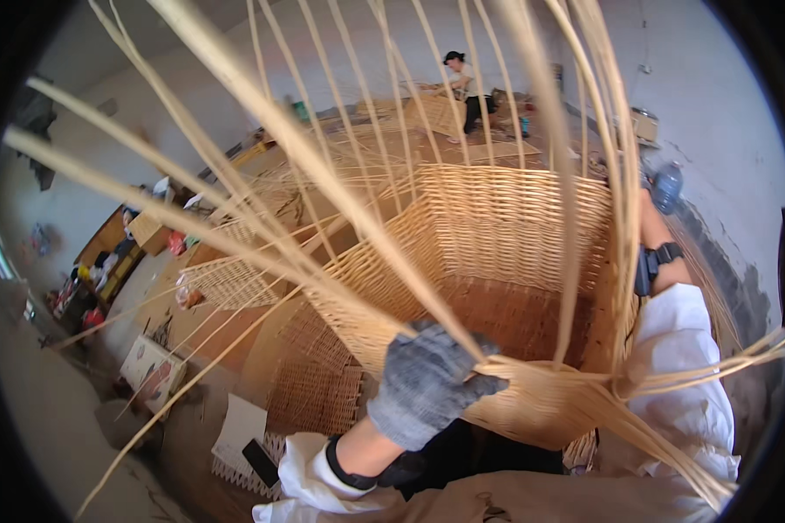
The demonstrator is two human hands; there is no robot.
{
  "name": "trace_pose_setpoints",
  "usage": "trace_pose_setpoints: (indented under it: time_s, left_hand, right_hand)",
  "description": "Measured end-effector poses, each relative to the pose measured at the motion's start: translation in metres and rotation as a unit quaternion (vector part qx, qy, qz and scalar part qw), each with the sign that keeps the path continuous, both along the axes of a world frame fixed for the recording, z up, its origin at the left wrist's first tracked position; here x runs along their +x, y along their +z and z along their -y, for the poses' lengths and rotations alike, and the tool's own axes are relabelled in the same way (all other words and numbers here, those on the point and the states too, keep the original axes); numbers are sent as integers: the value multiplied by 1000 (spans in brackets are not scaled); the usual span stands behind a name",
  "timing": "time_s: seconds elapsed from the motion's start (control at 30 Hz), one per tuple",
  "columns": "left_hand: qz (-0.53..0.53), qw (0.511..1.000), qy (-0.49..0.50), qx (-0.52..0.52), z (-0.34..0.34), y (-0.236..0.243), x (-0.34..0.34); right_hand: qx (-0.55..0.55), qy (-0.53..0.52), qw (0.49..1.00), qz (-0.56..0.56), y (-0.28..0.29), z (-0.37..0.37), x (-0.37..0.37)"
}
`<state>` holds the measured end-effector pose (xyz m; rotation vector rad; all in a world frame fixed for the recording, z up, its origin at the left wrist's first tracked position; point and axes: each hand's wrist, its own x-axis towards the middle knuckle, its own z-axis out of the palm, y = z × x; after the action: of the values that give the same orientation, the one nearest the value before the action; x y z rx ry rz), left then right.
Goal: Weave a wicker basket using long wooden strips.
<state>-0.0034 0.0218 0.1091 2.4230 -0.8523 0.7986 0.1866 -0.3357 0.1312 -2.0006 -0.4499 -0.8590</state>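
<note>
In front of me stands a partly woven wicker basket (515,227), with long bare canes (349,209) rising from its walls. My left hand (432,383), in a grey knit glove, is closed over the near rim, fingers curled beside the foot of a thick upright cane. My right hand (651,218) reaches along the outside of the basket's right wall. Its fingers are hidden behind the wall and a bundle of canes (621,174); a black wristband (658,261) circles that wrist. More loose cane ends (715,370) jut out at the right, over my sleeve.
Woven panels (314,383) lie on the floor at the left, near a white box (153,370) and a sheet of paper (238,431) with a dark phone-like object (260,462). A person (467,91) sits working on wicker at the back. A blue water bottle (667,187) stands by the right wall.
</note>
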Motion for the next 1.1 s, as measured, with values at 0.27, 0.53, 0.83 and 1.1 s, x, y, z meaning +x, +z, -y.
trace_pose_setpoints:
  time_s: [0.27,0.53,0.83,1.1]
  left_hand:
    - [-23,998,-26,45,-11,18,60]
    - [-88,988,-121,-37,-11,-12,140]
    - [-60,981,-158,-95,8,-28,186]
    - [-143,974,-173,-42,8,-30,197]
  right_hand:
    - [293,105,943,-114,-29,-35,9]
    - [340,-45,931,-128,-73,21,-41]
    - [334,-77,931,-130,-104,51,-64]
    - [352,-37,919,-175,-143,83,-60]
